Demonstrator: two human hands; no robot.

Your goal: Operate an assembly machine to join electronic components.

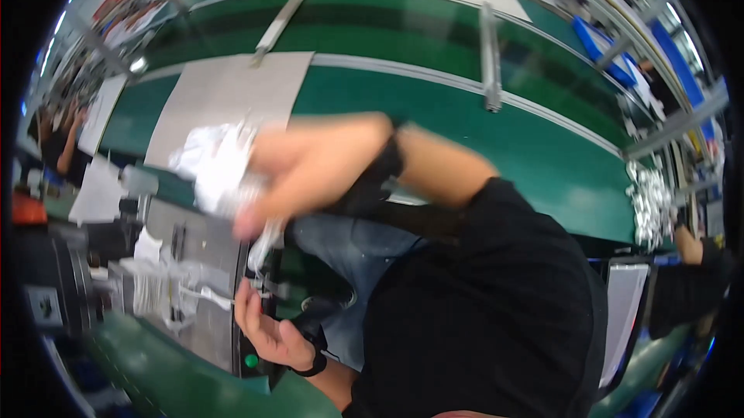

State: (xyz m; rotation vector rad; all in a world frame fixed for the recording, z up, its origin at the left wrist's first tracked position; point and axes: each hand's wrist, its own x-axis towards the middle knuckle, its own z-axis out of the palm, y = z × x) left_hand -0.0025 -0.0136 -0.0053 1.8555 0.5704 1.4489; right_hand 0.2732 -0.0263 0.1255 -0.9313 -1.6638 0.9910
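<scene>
My right hand (291, 174) reaches across to the left, blurred by motion, and grips a crumpled white sheet (209, 162) over the edge of the green conveyor belt (465, 123). A black band sits on that wrist. A thin white strip (265, 243) hangs down from the sheet. Below it, my left hand (267, 329), palm up with a black wrist strap, pinches the strip's lower end with its fingertips. It hovers beside a dark machine with a green button (250, 360). My black shirt and jeans fill the lower right.
A grey cardboard sheet (232, 96) lies on the belt, and metal bars (488, 53) cross it. White scraps (167, 282) are piled on the grey bench at left, and more (651, 201) at far right. Other people work at the left edge (58, 143) and right edge (697, 263).
</scene>
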